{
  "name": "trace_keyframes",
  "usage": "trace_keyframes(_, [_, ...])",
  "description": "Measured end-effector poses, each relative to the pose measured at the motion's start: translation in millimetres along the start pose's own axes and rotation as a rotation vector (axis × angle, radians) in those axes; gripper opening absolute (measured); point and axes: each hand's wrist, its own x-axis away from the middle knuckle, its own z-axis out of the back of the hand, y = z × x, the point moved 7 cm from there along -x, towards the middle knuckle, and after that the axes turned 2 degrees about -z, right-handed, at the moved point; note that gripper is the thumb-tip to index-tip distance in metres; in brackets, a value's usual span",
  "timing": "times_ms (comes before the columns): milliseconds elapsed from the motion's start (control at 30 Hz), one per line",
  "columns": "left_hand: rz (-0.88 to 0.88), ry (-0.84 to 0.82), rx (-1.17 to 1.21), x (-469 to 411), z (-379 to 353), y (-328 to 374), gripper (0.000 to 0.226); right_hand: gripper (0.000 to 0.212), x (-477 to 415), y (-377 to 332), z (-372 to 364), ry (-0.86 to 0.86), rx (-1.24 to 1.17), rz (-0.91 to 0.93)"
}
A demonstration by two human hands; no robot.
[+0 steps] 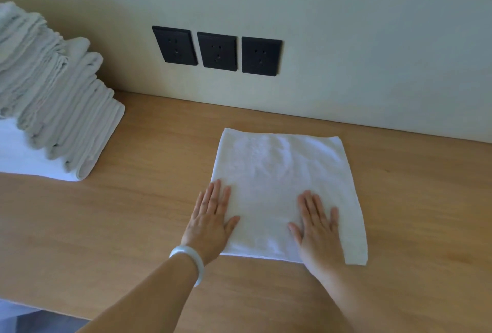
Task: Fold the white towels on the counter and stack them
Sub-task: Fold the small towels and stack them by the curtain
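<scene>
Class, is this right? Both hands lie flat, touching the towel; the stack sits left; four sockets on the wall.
Wrong count: the head view shows three sockets, not four. Left hand and right hand lie flat, touching the towel; the stack sits left.

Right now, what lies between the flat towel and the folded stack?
Only bare wooden counter separates flat white towel from folded towel stack; head view.

Both the left hand (210, 223) and right hand (318, 228) press flat on a folded white towel (282, 173) lying on the wooden counter (146, 212), a leaning towel stack (53, 98) at far left.
</scene>
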Motion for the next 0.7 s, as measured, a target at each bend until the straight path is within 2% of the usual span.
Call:
trace_keyframes(100, [0.048, 0.039, 0.0, 13.1, -0.9, -17.1, 0.07, 0.075, 23.8, 38.6, -2.8, -0.031, 0.01, -0.252])
trace_keyframes(200, [0.086, 0.039, 0.018, 10.3, 3.8, -12.1, 0.067, 0.077, 29.0, 44.7, 3.1, -0.11, 0.049, -0.349])
trace_keyframes(300, [0.044, 0.04, 0.013, -2.4, 15.3, 7.6, 0.064, 0.079, 13.1, 29.6, 24.2, 0.003, 0.043, -0.264])
trace_keyframes(467, [-0.07, 0.021, 0.047, -62.1, 31.4, 52.5, 0.062, 0.066, -45.0, -39.3, 49.8, 0.145, -0.039, 0.064])
trace_keyframes(600, [-0.08, -0.027, -0.002, -107.0, 21.2, 64.2, 0.06, 0.058, -93.1, -69.0, 34.6, 0.076, -0.083, 0.133])
trace_keyframes(700, [-0.068, -0.05, -0.044, -108.3, 9.2, 36.1, 0.06, 0.054, -105.3, -40.5, 17.1, 0.09, -0.018, 0.157])
